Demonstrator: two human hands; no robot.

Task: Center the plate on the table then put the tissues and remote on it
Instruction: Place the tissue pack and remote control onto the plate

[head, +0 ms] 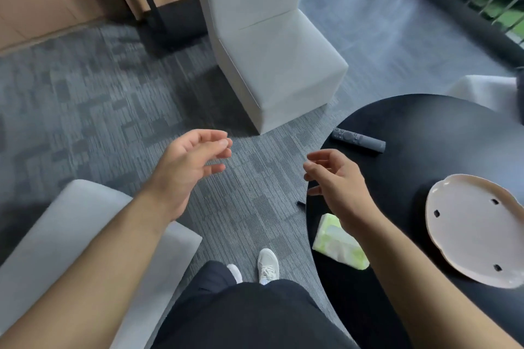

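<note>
My left hand (190, 161) hangs over the carpet, off the table's (425, 133) edge, fingers loosely curled and parted, gripping nothing. My right hand (336, 178) hovers above the table's near rim, also slack and empty. The tissues (337, 245) lie on the table just under my right wrist, close to the rim. The remote (358, 139) rests flat on the table beyond my right hand, near the far rim and apart from my fingers. The plate (476, 229) sits on the table to the right of my right forearm, towards the table's right side, not touching the tissues or remote.
</note>
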